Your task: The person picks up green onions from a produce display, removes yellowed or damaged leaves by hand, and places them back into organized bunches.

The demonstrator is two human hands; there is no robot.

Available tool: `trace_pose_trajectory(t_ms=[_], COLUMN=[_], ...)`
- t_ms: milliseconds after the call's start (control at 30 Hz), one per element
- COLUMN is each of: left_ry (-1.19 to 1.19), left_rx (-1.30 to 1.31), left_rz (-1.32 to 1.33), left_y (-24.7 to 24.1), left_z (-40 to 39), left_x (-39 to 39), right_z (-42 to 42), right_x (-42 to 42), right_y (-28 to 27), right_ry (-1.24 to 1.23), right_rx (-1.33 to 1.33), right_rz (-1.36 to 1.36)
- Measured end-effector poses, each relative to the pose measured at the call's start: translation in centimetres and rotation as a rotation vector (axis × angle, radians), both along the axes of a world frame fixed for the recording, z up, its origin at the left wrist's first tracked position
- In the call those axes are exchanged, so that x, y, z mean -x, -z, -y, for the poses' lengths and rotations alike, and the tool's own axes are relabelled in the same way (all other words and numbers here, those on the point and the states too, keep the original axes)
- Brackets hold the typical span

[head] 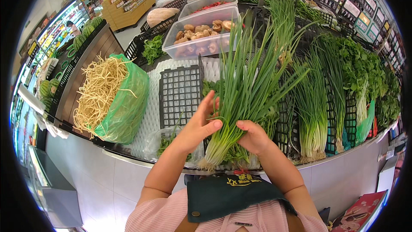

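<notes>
A bunch of scallions (236,103) stands between my two hands, green tops fanned away from me and white rooted ends towards the counter edge. Along its left side lies my left hand (204,120), thumb near the stalks and fingers partly hidden behind leaves. My right hand (254,135) cups the right side with the thumb in front; its other fingers are hidden. Leafy greens (268,116) show beneath and behind the bunch. Close to my left forearm is a clear plastic bag (154,145) with greens.
Left are pale roots (99,93) in a green plastic bag (135,103). A black plastic crate (180,93) lies left of the scallions. Beyond it sits a clear tub (193,46) of mushrooms. More scallions (310,112) and leafy celery (363,61) fill the right, beside black grid dividers (331,116).
</notes>
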State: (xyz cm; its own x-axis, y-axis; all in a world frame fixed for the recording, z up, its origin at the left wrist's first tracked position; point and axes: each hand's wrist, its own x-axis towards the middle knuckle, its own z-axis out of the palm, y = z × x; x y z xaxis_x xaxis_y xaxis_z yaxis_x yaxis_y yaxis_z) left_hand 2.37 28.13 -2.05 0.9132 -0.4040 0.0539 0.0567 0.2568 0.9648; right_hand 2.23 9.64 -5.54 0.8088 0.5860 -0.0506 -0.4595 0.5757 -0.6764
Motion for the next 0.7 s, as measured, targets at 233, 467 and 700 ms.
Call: trace_pose_trajectory(t_ms=[233, 467, 700], left_ry=[0.154, 0.108, 0.155], left_rx=[0.096, 0.144, 0.246], left_rz=[-0.237, -0.423, -0.555], left_y=[1.2, 1.7, 2.8], left_z=[1.3, 1.8, 2.9], left_x=[-0.1, -0.1, -0.5], right_z=[0.0, 4.1, 4.1], right_x=[0.0, -0.8, 0.4], right_y=[-1.6, -2.2, -5.7], right_ry=[0.314, 0.627, 1.276], right_rx=[0.683, 1.011, 0.607], right_rz=[0.632, 0.706, 1.023])
